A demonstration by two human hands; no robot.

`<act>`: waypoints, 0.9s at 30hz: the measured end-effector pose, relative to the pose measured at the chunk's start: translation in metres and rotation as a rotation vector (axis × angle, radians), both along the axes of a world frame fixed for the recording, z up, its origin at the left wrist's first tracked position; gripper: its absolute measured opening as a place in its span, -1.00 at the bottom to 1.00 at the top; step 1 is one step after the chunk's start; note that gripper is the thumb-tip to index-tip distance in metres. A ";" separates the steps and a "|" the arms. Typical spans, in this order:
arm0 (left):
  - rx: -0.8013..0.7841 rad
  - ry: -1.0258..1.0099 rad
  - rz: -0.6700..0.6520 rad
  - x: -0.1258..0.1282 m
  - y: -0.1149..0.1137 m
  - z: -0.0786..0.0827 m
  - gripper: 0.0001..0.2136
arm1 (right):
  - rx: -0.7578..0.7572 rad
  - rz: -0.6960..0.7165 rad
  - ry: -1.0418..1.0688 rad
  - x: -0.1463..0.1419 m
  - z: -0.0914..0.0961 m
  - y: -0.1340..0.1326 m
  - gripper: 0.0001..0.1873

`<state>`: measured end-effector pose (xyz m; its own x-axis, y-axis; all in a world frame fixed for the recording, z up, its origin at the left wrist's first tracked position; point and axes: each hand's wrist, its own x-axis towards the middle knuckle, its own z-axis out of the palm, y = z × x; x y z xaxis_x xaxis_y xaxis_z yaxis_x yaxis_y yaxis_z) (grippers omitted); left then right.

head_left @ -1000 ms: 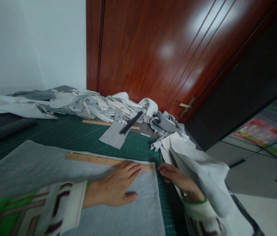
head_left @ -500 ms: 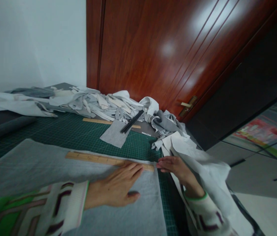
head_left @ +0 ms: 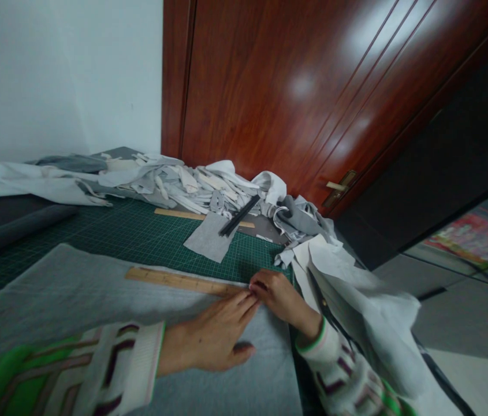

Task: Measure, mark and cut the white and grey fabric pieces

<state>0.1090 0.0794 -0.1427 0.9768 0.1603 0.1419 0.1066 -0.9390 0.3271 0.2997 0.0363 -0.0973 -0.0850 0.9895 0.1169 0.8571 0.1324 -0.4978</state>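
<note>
Together, left hand (head_left: pixel 220 332) flat on cloth (head_left: pixel 265 370), right hand (head_left: pixel 280 297) curled

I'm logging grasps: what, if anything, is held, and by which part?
The left hand holds nothing: it lies flat, partly over the wooden ruler toward its right end. Whether the right hand pinches anything cannot be told.

Two hands (head_left: pixel 218 335) (head_left: pixel 282 297), two wooden strips (head_left: pixel 178 281) (head_left: pixel 178 214), one door (head_left: pixel 291 104).
</note>
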 end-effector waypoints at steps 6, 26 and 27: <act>0.064 -0.042 0.003 0.001 0.000 0.001 -0.33 | 0.035 0.014 -0.135 -0.004 -0.008 0.004 -0.82; 0.036 -0.034 0.018 0.000 0.000 -0.003 -0.32 | -0.097 0.011 -0.504 0.014 0.009 -0.007 -0.82; 0.045 -0.026 0.017 0.000 0.000 -0.003 -0.32 | -0.109 0.004 -0.524 0.015 0.010 -0.009 -0.82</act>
<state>0.1093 0.0793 -0.1458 0.9699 0.1700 0.1745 0.1148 -0.9508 0.2879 0.3149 0.0278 -0.0872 -0.1077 0.9931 -0.0459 0.9941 0.1072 -0.0146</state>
